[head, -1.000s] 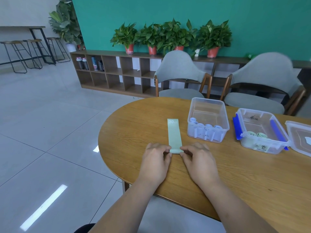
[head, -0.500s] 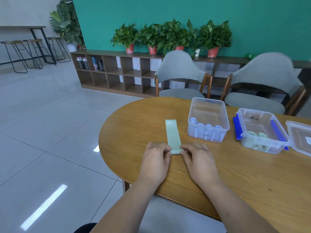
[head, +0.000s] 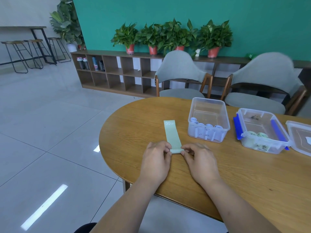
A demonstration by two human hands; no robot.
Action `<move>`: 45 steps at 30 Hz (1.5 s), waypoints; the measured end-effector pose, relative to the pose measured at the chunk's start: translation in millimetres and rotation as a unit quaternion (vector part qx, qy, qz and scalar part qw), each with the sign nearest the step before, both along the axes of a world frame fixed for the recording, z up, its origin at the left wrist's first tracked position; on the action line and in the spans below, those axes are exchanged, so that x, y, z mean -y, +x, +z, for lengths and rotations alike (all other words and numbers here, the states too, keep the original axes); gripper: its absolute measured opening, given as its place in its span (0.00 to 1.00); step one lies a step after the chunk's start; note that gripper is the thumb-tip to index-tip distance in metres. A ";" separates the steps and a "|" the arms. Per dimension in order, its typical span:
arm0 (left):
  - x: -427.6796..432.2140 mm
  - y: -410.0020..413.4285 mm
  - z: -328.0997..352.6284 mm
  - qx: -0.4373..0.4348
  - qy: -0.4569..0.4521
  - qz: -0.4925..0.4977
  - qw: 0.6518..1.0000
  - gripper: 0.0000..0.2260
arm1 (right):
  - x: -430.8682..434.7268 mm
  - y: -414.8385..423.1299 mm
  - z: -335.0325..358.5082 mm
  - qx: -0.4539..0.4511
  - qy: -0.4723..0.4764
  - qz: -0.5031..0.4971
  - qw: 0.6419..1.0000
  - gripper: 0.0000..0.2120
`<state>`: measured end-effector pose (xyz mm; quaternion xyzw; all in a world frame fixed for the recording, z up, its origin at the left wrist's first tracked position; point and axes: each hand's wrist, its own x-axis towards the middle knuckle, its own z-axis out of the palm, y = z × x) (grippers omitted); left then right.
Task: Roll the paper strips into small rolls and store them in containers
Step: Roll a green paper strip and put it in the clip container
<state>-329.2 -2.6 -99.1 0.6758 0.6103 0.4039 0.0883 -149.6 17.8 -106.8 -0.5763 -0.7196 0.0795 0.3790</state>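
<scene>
Head view, one green strip (head: 172,135), left hand (head: 156,158) and right hand (head: 200,160) pinching its rolled end, two containers (head: 208,98) (head: 255,111).

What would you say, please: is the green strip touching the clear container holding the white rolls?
Apart. The head view shows bare tabletop between the green strip and the clear container, along its left wall.

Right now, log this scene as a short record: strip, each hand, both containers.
green strip: flat on the table, near end curled up, far end marked 30
left hand: pinches the curled end's left side
right hand: pinches its right side
clear container: open, white rolls along near wall
blue-clip container: open, green rolls inside, lid beside it
</scene>
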 end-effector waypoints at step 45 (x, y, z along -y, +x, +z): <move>0.9 -1.4 2.2 0.007 -0.023 0.008 1.000 0.08 | 1.0 -0.8 1.9 -0.012 -0.009 0.004 1.000 0.07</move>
